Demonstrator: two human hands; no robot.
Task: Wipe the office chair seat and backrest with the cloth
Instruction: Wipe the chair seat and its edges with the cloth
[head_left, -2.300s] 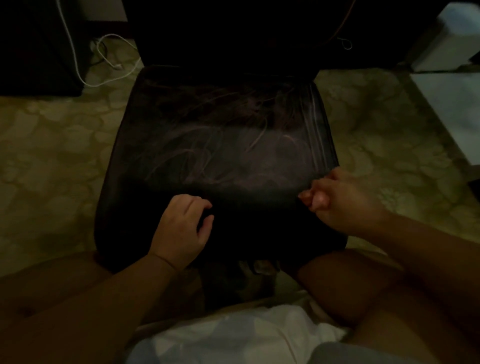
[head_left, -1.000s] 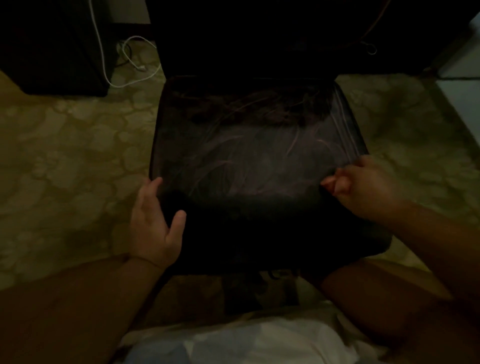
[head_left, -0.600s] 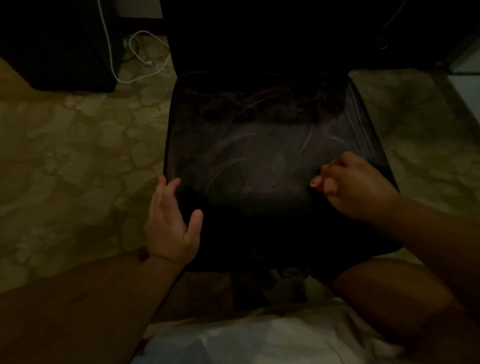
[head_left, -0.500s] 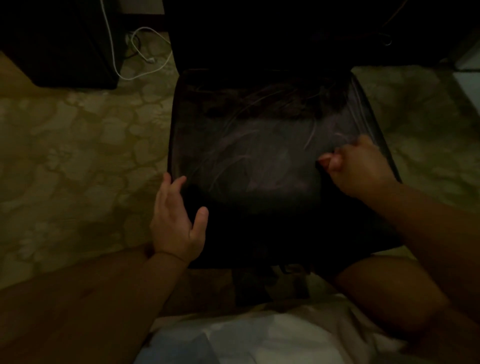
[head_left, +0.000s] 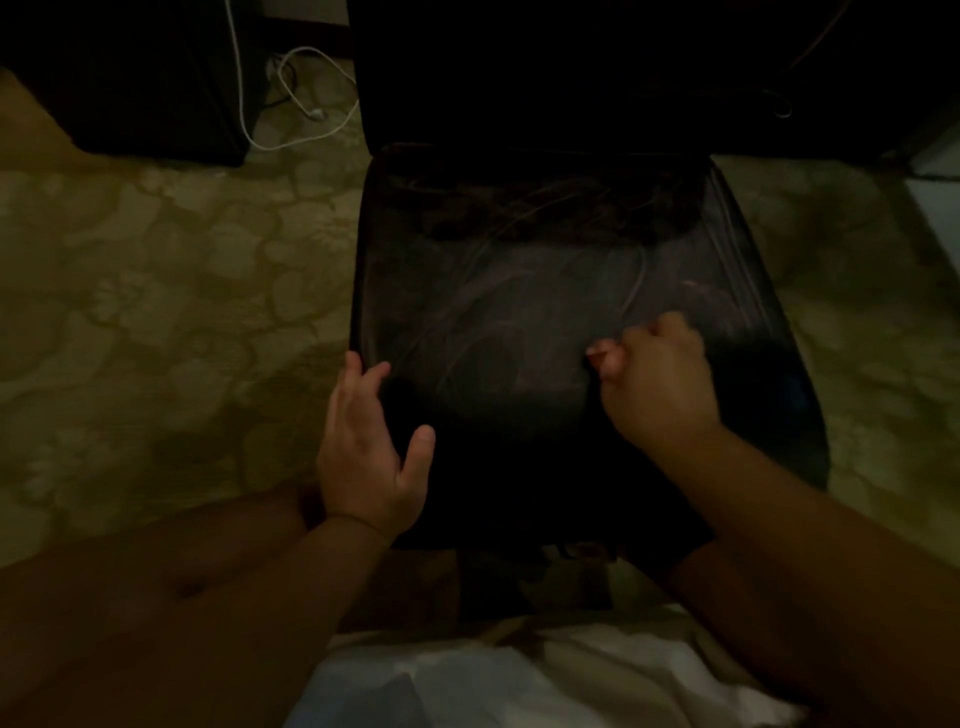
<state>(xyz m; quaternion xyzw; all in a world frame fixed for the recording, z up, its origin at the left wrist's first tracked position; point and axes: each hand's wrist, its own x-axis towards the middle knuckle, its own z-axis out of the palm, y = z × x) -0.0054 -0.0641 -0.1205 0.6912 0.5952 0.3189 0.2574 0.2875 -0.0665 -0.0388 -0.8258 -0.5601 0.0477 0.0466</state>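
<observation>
My one head view looks steeply down from close above the chair seat (head_left: 545, 312), backrest (head_left: 519, 78) at frame top.

- Ahead of the left hand (head_left: 371, 447), resting flat on the seat's left edge, the seat (head_left: 519, 322) lies bare up to the backrest.
- Just right of it, bare seat reaches the right hand (head_left: 657, 384), fingers curled.
- The dark backrest (head_left: 545, 73) walls off the far side.
- Left of the left hand, patterned floor (head_left: 156, 312), with a white cable (head_left: 291, 140) far ahead.
</observation>
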